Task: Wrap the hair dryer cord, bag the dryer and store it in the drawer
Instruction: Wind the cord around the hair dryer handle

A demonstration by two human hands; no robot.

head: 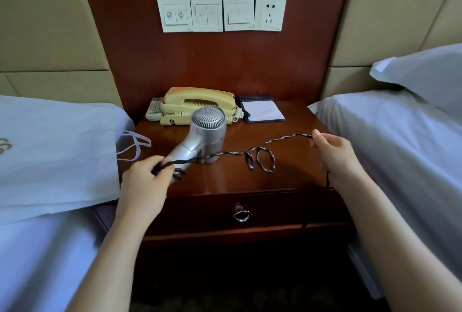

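A silver hair dryer (203,134) stands nozzle-down on the wooden nightstand (287,161), its handle slanting toward me. My left hand (147,179) is closed around the handle end and the start of the dark twisted cord (262,158). The cord stretches rightward with a couple of kinks and loops to my right hand (335,153), which pinches it; the rest hangs down past the nightstand's right front corner. A white fabric bag (55,156) with loop handles lies flat on the left bed. The drawer (275,209) with a metal ring pull (242,215) is shut.
A yellow telephone (197,101), a remote control (153,110) and a notepad in a dark folder (262,109) sit at the back of the nightstand. Wall switches and a socket (270,13) are above. White beds flank both sides, with a pillow (425,74) on the right bed.
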